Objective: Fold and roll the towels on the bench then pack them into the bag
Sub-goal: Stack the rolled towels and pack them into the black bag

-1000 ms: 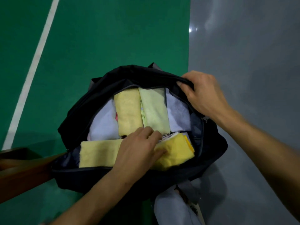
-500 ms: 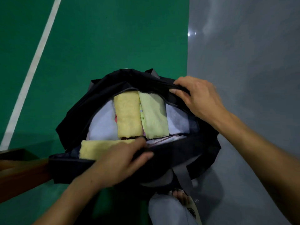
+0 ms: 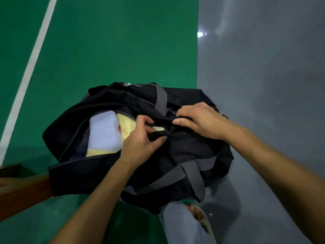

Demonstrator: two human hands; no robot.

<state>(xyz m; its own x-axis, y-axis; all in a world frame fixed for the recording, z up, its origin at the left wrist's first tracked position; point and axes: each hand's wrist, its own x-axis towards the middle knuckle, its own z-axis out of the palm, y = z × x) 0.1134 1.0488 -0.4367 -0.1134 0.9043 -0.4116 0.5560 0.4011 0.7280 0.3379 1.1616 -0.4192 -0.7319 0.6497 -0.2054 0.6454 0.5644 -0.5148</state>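
A black duffel bag (image 3: 184,152) with grey straps rests on the end of a wooden bench. Its opening is drawn together on the right and gapes on the left. Through the gap I see a white rolled towel (image 3: 103,131), a yellow towel (image 3: 126,127) beside it and another yellow towel (image 3: 98,153) along the near edge. My left hand (image 3: 140,141) pinches the near edge of the bag's opening. My right hand (image 3: 198,120) grips the far edge just to the right. The two hands are almost touching over the bag's middle.
The brown wooden bench (image 3: 22,192) juts in from the lower left under the bag. Green court floor with a white line (image 3: 26,74) lies behind, grey floor to the right. My leg in grey trousers and a sandalled foot (image 3: 198,215) are below the bag.
Both hands have pulled the bag's edges together over the towels. The green and right-hand towels are now covered, and only the left part of the opening still shows towels.
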